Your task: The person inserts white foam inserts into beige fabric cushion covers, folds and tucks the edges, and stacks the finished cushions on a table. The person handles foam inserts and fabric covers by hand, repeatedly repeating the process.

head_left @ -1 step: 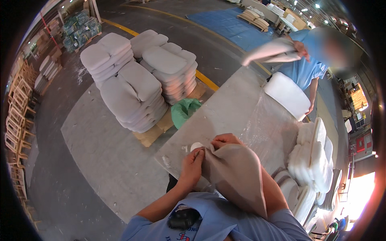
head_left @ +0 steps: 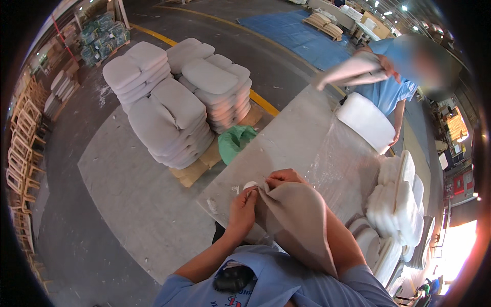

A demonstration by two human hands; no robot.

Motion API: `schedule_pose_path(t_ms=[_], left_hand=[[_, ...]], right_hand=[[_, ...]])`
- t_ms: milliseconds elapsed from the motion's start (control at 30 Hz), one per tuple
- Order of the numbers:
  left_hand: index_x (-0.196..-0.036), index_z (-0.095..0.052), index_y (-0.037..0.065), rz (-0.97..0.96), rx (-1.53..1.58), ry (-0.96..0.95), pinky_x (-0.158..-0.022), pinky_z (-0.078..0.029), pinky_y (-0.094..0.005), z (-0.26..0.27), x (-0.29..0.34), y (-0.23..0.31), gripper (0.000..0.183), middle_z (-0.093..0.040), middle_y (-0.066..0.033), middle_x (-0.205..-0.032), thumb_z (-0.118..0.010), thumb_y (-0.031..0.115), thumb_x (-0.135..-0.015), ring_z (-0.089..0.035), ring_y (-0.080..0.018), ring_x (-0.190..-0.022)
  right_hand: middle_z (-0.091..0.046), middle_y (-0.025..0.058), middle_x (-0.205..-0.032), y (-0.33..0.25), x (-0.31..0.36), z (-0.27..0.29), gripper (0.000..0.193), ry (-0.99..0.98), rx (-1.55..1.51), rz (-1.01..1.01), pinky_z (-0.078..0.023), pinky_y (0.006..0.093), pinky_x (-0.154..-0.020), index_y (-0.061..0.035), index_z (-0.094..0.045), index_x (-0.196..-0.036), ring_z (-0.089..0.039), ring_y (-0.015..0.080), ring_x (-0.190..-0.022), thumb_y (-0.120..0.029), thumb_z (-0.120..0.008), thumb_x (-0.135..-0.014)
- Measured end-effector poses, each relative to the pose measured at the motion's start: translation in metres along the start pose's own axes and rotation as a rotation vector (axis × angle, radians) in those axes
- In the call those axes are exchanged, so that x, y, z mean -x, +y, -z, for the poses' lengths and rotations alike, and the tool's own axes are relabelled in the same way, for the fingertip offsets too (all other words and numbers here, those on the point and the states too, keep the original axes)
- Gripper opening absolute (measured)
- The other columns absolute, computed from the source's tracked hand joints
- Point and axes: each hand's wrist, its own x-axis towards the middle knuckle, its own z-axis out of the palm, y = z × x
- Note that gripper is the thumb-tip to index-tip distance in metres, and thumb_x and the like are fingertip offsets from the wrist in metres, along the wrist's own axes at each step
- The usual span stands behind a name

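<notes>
Above the near edge of the table, a grey-beige fabric cover (head_left: 299, 215), like a cushion cover, is bunched between my hands. My left hand (head_left: 241, 209) pinches its edge at the left. Close by on the right, my right hand (head_left: 284, 177) has its fingers closed on the upper edge. The cloth hangs over part of my right forearm. A small white round thing (head_left: 250, 184) shows just beyond my left fingertips; its kind is unclear.
A plastic-covered table (head_left: 291, 148) lies ahead. Across it, a co-worker in blue (head_left: 381, 84) handles a fabric cover (head_left: 353, 70) beside a white cushion (head_left: 364, 122). White padding (head_left: 394, 197) is piled right. Stacked cushions (head_left: 166, 110) and a green bag (head_left: 235, 142) stand left.
The co-worker's cover has swung a little to the right. The cloth in my hands has shifted slightly left; both my hands keep their hold.
</notes>
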Motion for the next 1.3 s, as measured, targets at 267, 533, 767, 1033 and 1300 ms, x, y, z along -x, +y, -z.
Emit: schedule_pose_path(t_ms=[267, 533, 767, 1033, 1300], left_hand=[[-0.135, -0.069, -0.003, -0.02, -0.189, 0.254, -0.097, -0.053, -0.0373, 0.017, -0.042, -0.057, 0.039, -0.077, -0.0231, -0.121, -0.054, 0.026, -0.113, -0.074, -0.0291, -0.111], [-0.134, -0.07, -0.001, 0.192, -0.188, 0.153, -0.103, -0.052, -0.042, 0.028, -0.073, -0.131, 0.044, -0.077, -0.025, -0.117, -0.049, 0.033, -0.115, -0.072, -0.0386, -0.117], [-0.163, -0.041, 0.016, -0.148, -0.879, -0.205, -0.112, -0.049, -0.0477, 0.07, -0.098, -0.095, 0.08, -0.053, -0.0204, -0.159, -0.079, 0.019, -0.094, -0.057, -0.0437, -0.139], [-0.163, -0.041, 0.006, 0.332, -0.202, -0.785, -0.108, -0.052, -0.0384, 0.075, -0.153, -0.06, 0.089, -0.06, -0.0105, -0.15, -0.08, -0.003, -0.084, -0.062, -0.0218, -0.131], [-0.153, -0.053, 0.004, 0.411, -0.419, -0.753, -0.108, -0.052, -0.0362, 0.054, -0.162, -0.048, 0.065, -0.064, -0.009, -0.144, -0.078, 0.008, -0.093, -0.063, -0.022, -0.128]], right_hand=[[-0.072, 0.0018, -0.08, 0.044, -0.089, -0.027, 0.022, -0.161, -0.049, 0.212, -0.054, 0.032, -0.071, -0.002, -0.078, -0.09, -0.065, 0.0097, -0.079, -0.021, -0.072, -0.1], [-0.077, 0.0066, -0.097, 0.167, -0.156, -0.047, 0.014, -0.212, -0.224, 0.477, -0.058, 0.0343, -0.087, -0.0041, -0.077, -0.106, -0.072, 0.0192, -0.095, -0.015, -0.072, -0.098], [-0.08, 0.0118, -0.104, 0.144, -0.13, -0.025, 0.021, 0.088, 0.438, -0.11, -0.058, 0.0364, -0.085, -0.0114, -0.079, -0.114, -0.074, 0.0203, -0.096, -0.023, -0.076, -0.097], [-0.077, 0.0091, -0.118, 0.095, 0.14, 0.054, 0.031, 0.393, -0.115, 0.007, -0.058, 0.0352, -0.086, -0.0106, -0.073, -0.13, -0.071, 0.0188, -0.096, -0.028, -0.07, -0.105], [-0.062, 0.0094, -0.139, 0.067, 0.392, -0.057, 0.068, 0.541, -0.262, -0.377, -0.061, 0.0338, -0.086, -0.0184, -0.063, -0.15, -0.07, 0.0205, -0.102, -0.013, -0.088, -0.087]])
